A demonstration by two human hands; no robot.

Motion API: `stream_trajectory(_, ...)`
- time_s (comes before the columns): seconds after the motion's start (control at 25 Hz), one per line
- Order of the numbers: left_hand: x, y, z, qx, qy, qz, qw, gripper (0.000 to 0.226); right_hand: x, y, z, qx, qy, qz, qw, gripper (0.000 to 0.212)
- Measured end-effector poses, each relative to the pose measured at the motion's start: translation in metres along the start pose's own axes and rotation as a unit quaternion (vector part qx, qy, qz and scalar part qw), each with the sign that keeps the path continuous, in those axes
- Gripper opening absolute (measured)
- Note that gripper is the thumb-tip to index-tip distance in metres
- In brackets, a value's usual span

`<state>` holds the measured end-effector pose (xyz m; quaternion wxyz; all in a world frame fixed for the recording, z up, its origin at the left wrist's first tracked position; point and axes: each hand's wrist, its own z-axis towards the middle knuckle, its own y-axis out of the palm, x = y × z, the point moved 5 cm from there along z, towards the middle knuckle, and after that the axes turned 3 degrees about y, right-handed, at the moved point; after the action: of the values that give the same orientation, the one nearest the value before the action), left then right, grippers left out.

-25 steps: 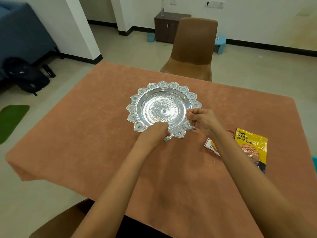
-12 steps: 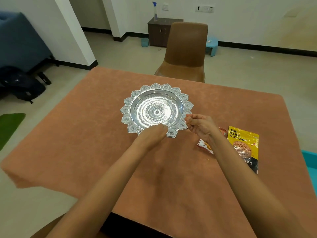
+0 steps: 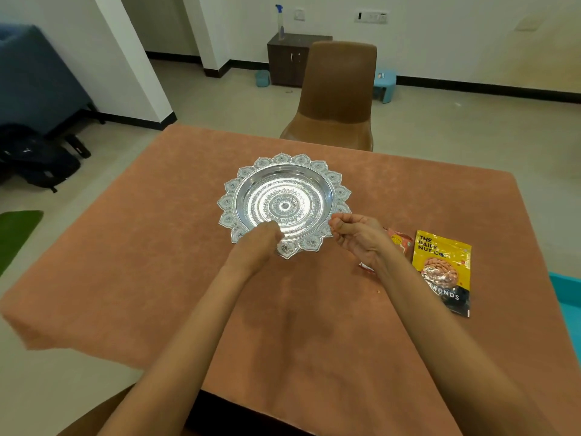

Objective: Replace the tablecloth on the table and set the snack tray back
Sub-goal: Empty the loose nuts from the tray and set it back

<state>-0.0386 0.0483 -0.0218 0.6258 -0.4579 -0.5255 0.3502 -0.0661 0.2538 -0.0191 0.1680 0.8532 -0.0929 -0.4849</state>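
Observation:
An orange-brown tablecloth (image 3: 151,253) covers the table. On it, in the middle, sits an ornate silver snack tray (image 3: 242,176) with a petal-shaped rim. My left hand (image 3: 256,248) grips the tray's near rim, its fingers curled over the edge. The curled fingers of my right hand (image 3: 356,236) pinch the rim at the near right. A yellow almond packet (image 3: 443,269) lies flat on the cloth to the right of the tray. A red-orange packet (image 3: 400,241) lies beside it, mostly hidden behind my right wrist.
A brown chair (image 3: 339,99) stands at the table's far side. A teal object (image 3: 567,298) shows at the right edge. On the floor to the left lie a black bag (image 3: 37,162) and a green mat (image 3: 15,234). A dark cabinet (image 3: 287,62) stands at the back wall.
Both hands stay at the tray's near rim and the tray keeps its place beside the packets. Only my view has shifted a little.

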Motion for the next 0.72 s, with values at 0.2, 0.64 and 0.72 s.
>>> stream_trajectory(0.2, 0.013, 0.003, -0.010, -0.041, 0.079, -0.026, 0.996, 0.013, 0.008, -0.005, -0.003, 0.007, 0.013, -0.003, 1.000, 0.009)
stream_trajectory(0.64, 0.022, 0.002, -0.005, -0.092, 0.194, 0.125, 0.969, 0.013, 0.031, 0.008, -0.007, 0.008, 0.017, -0.024, 1.000, 0.008)
stream_trajectory(0.72, 0.023, 0.002, -0.006, -0.081, 0.239, 0.144, 0.957, 0.005, 0.035, 0.009, -0.007, 0.009, 0.022, -0.016, 1.000, 0.007)
